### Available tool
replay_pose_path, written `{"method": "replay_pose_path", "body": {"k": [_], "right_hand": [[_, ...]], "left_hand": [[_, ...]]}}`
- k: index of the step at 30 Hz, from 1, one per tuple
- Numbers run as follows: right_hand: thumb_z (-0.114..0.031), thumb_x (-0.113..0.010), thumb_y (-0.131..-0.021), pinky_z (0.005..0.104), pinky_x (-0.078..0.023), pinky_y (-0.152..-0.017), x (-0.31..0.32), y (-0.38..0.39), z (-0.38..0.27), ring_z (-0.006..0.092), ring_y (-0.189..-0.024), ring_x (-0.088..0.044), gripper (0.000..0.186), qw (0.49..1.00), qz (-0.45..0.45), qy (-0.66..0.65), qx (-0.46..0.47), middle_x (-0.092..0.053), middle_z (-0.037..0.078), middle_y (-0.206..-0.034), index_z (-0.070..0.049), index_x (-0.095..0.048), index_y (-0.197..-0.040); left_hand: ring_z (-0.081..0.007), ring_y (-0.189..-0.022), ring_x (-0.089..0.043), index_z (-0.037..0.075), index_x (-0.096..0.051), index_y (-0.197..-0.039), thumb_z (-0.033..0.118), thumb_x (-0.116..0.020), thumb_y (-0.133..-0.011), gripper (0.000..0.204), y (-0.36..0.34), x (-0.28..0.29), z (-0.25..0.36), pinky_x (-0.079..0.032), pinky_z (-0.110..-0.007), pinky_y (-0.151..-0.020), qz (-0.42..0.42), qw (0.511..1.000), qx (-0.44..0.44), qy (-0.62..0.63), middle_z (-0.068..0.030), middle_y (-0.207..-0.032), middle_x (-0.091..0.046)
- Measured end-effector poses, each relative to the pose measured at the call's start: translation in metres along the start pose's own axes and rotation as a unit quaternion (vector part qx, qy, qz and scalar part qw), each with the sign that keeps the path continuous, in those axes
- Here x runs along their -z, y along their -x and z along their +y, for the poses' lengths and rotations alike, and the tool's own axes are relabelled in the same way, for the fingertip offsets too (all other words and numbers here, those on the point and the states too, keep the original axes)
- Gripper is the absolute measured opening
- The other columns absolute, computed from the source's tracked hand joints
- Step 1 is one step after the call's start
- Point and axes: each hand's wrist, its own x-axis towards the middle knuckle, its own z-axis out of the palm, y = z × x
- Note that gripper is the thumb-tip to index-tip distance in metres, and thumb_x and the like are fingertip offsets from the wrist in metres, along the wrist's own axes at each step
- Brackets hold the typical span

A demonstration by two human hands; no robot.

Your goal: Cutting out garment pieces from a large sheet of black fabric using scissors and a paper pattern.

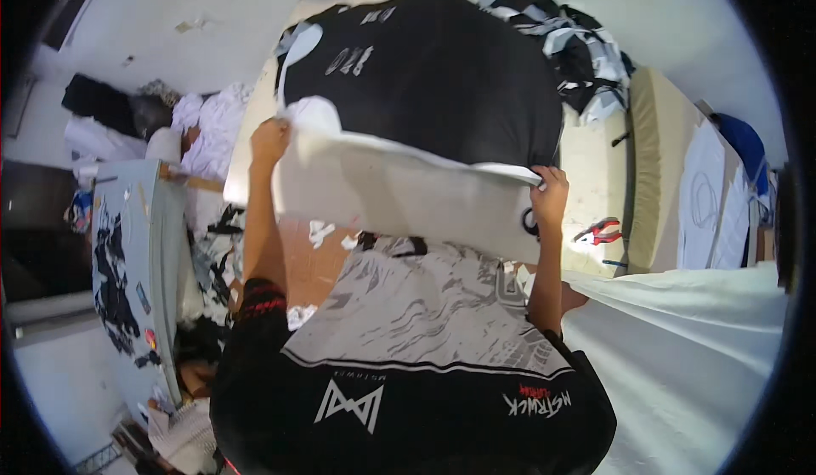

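Note:
My left hand (270,139) is closed on the near left corner of a black fabric piece (433,67) with white edging and small pale markings, beside a white rounded part. My right hand (549,187) pinches the white edge at the piece's near right corner. The fabric lies spread across a cream padded work surface (391,190), whose bare near strip shows between my hands. A dark scissor handle (529,218) lies partly hidden just left of my right wrist. Red-handled pliers (602,232) rest to the right of my right hand.
A heap of black, white and grey cloth (586,67) sits at the back right. At the left are a grey-blue board (157,220) with dark scraps and piled white cloth (208,126). A cream board (659,177) stands at the right, white draped cloth (680,347) below it.

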Motion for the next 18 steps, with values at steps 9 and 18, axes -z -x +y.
{"method": "replay_pose_path", "body": {"k": [9, 18], "right_hand": [[-0.026, -0.092, -0.079, 0.0447, -0.053, -0.094, -0.028, 0.037, -0.034, 0.0375, -0.106, -0.067, 0.039, 0.994, -0.096, -0.053, -0.019, -0.070, 0.017, -0.111, -0.005, -0.077, -0.108], [-0.042, -0.081, -0.089, 0.0648, -0.023, -0.124, -0.052, 0.112, -0.064, 0.0427, -0.154, -0.037, 0.067, 0.977, -0.201, 0.067, -0.002, -0.042, 0.021, -0.166, -0.012, -0.063, -0.146]], "left_hand": [[-0.0427, -0.121, -0.064, 0.011, -0.075, -0.126, 0.049, -0.074, -0.094, 0.049, -0.009, -0.068, 0.067, -0.056, -0.053, -0.097, 0.093, 0.993, 0.006, 0.078, -0.0230, -0.133, -0.066], [-0.0489, -0.157, -0.029, 0.012, -0.049, -0.159, 0.071, -0.065, -0.094, 0.089, 0.049, -0.118, 0.095, -0.024, -0.071, -0.122, 0.041, 0.995, 0.088, 0.009, -0.0275, -0.168, -0.036]]}}
